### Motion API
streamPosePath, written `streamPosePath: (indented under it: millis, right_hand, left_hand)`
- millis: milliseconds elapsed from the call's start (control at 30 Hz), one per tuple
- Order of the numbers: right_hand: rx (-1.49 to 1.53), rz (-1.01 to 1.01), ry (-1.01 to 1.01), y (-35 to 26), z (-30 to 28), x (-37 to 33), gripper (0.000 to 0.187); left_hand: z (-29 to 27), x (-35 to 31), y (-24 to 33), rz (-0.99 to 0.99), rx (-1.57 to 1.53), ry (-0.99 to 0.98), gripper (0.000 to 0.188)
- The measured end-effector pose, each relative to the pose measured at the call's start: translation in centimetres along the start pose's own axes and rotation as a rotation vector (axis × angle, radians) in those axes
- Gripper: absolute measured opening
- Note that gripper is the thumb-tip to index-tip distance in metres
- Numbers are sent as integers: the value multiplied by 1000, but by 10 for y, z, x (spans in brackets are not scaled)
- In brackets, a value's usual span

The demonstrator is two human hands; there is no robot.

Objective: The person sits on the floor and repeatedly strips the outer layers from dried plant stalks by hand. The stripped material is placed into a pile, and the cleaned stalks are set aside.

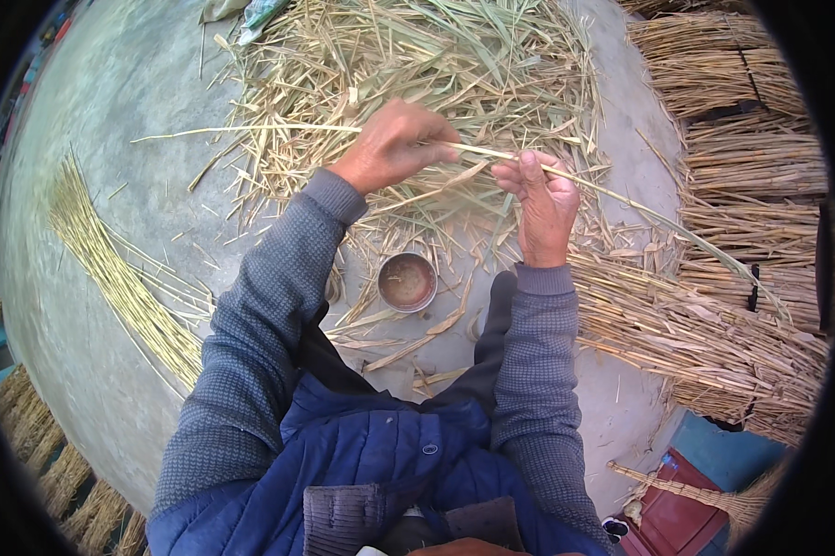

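Note:
A long, thin reed stalk point(477, 149) runs across in front of me, its pale end far to the left and a leafy green end to the right. My left hand point(394, 146) is closed around its middle. Just right of that, my right hand point(542, 199) pinches the same stalk between thumb and fingers. Both hands hang over the near part of a wide heap of dry leaf strips and husks point(417, 65). Below them, a small round metal bowl point(407, 282) stands on the floor between my legs; its inside looks brownish.
Peeled yellow-green stalks point(125, 278) lie in a bundle at the left. Unpeeled reeds point(695, 324) lie at my right, beside stacked tied bundles point(751, 157). A dark red object point(674, 505) and a brush-like straw bundle point(704, 496) are at the lower right. The floor point(93, 222) is grey concrete.

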State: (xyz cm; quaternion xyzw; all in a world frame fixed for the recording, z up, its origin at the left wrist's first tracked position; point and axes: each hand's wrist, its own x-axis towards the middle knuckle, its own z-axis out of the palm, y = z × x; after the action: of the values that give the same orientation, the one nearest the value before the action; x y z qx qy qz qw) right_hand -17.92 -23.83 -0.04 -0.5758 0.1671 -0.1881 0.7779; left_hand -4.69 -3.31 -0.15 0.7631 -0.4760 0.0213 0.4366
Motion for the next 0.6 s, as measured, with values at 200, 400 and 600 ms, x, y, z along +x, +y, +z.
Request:
streamPosePath:
  millis: [200,400,600]
  right_hand:
    - [53,-12,102,-19,-24,4,30]
    - [22,6,29,-4,-4,-2,31]
    - [-12,-61,-71,-5,4,-9,29]
  left_hand:
    - [-43,-4,-15,-307,176,-133,14]
    - [2,3,6,-77,46,36,24]
    - [10,14,10,-92,-12,37,18]
